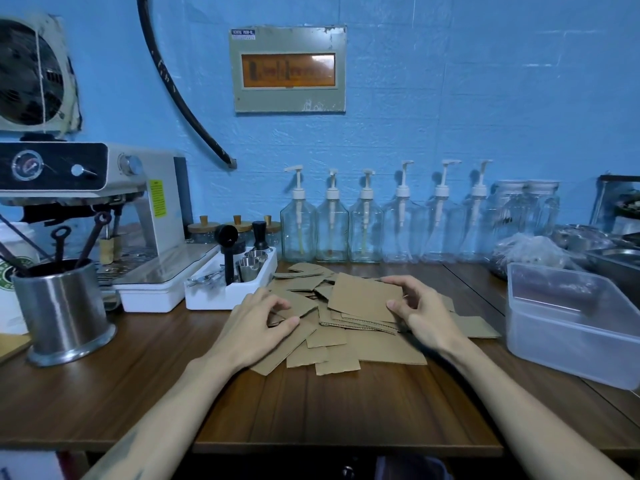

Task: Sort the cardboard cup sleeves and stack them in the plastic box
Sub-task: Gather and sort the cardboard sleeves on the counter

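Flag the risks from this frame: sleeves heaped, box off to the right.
1. The right hand pinches a small stack of sleeves by one edge only; it may fan out or slip apart on the way to the plastic box.
2. The left hand grips a sleeve buried in the loose pile; pulling it could drag its neighbours toward the table's front edge.

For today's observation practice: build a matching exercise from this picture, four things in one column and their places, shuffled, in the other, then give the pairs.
Things:
1. plastic box
2. steel cup
3. pump bottles
4. cardboard sleeves

Places:
A. in a row along the blue wall
B. piled at the table's middle, under both hands
C. at the table's right edge
D. at the table's left, holding tools

Pairs: 1-C, 2-D, 3-A, 4-B
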{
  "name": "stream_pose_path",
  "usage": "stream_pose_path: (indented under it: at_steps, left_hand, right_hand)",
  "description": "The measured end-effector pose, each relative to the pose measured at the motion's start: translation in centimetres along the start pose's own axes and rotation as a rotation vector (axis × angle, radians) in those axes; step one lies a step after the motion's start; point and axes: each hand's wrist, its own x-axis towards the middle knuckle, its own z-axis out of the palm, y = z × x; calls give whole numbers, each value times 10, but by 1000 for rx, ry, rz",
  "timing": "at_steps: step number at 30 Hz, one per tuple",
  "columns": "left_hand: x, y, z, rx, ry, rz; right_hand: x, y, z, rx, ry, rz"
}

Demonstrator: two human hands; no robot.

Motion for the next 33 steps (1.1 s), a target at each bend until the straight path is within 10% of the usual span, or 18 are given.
stream_pose_path:
  at_steps: [19,33]
  left_hand:
    - [34,-15,14,150,-191,-180]
    - [36,-13,4,219,-228,14]
  right_hand:
    - [4,7,2,4,14,-12]
    - [2,5,2,11,0,-18]
